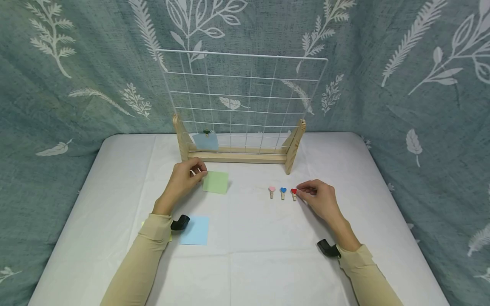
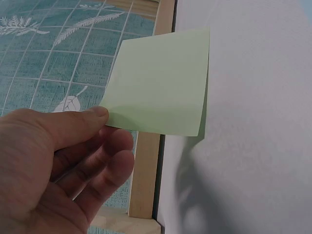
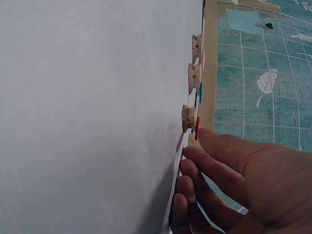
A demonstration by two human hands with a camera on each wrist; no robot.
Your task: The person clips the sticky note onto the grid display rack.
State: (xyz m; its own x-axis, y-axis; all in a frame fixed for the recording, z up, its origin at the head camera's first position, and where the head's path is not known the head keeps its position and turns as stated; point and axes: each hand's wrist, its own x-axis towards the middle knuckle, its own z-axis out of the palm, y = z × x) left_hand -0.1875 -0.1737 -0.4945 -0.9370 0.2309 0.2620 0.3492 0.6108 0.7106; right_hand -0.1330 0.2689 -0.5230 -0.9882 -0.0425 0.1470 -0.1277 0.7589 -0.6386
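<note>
My left hand [image 1: 187, 176] pinches a green sticky note [image 1: 215, 182] by one edge between thumb and fingers. In the left wrist view the note [image 2: 161, 83] is held up off the white table, its shadow falling below. My right hand [image 1: 319, 197] is at a small wooden clothespin with a red heart [image 1: 294, 191]. Seen from the right wrist, the thumb tip is right by the red heart [image 3: 197, 127], with thumb and forefinger slightly apart. A clothespin with a blue heart [image 1: 283, 191] and one with a pink heart [image 1: 272, 190] lie in line to its left.
A white wire grid [image 1: 245, 98] stands in a wooden base [image 1: 237, 157] at the back. A light-blue note [image 1: 206, 142] hangs low on it from a green-topped clip [image 1: 206, 132]. Another blue note [image 1: 197, 230] lies beside the left wrist; a yellow one [image 1: 170, 238] is mostly hidden by the sleeve.
</note>
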